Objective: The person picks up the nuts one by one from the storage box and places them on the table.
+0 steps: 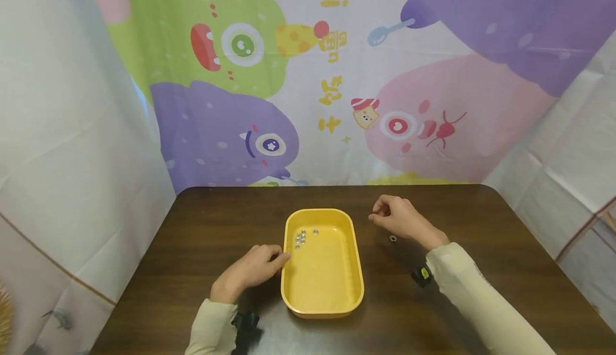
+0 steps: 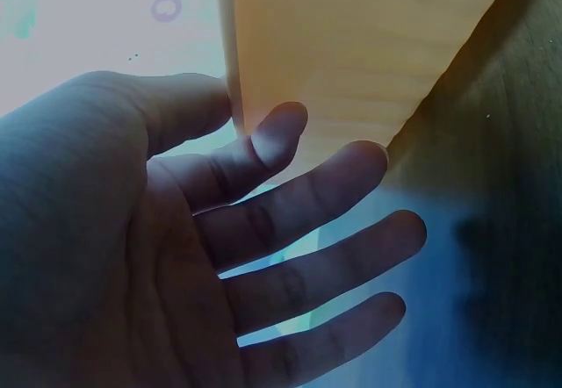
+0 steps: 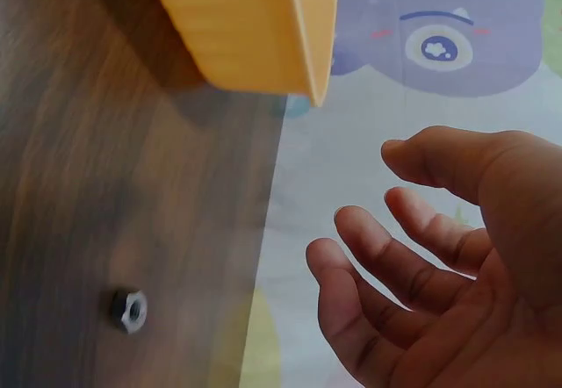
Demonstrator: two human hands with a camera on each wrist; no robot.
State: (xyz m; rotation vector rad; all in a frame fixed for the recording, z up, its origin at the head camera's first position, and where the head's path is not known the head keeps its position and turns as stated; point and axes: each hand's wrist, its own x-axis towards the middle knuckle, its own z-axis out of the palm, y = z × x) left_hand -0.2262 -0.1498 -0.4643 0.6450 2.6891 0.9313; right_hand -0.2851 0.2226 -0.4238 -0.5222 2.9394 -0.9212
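A yellow tray (image 1: pixel 321 312) with raised walls stands on the table, several small metal nuts (image 1: pixel 299 239) lying near its far left corner inside. My left hand (image 1: pixel 252 268) is at the tray's left wall. In the left wrist view, its thumb and index finger (image 2: pixel 279 138) pinch the rim, while the other fingers are spread outside the wall. To the right of the tray, my right hand (image 1: pixel 399 217) hovers over the table with loosely bent fingers and holds nothing. Below it, a single hex nut (image 3: pixel 130 310) rests on the tabletop.
The dark wooden table (image 1: pixel 231 210) has rounded far corners. Behind it hangs a curtain (image 1: pixel 308 157) printed with cartoon monsters, and pale cloth (image 1: pixel 72 130) hangs at both sides.
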